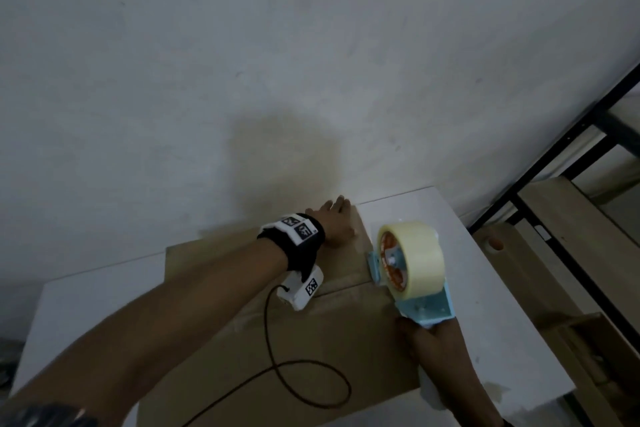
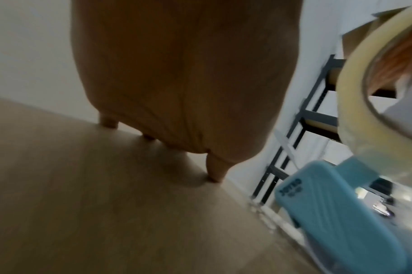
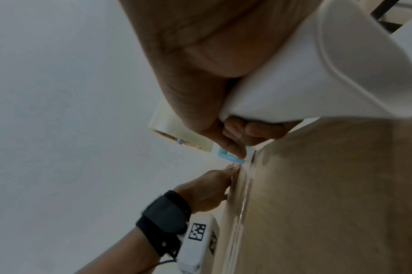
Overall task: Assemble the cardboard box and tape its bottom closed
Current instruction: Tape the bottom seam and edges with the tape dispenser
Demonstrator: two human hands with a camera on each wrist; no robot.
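Note:
The brown cardboard box (image 1: 311,340) lies on the white table (image 1: 485,288) with its closed flaps facing up and a seam across them. My left hand (image 1: 337,222) lies flat on the far right corner, its fingertips (image 2: 215,174) pressing the cardboard (image 2: 106,204). My right hand (image 1: 429,340) grips the white handle (image 3: 329,74) of the blue tape dispenser (image 1: 412,263), which carries a clear tape roll (image 2: 364,111). The dispenser's front end sits at the box's right edge, close to the left hand (image 3: 207,189). A glossy strip (image 3: 245,194) runs along the seam.
A black metal rack (image 1: 554,166) stands to the right of the table, with flat cardboard pieces (image 1: 554,218) leaning by it. The wrist camera's black cable (image 1: 277,357) loops over the box top. A plain white wall rises right behind the table.

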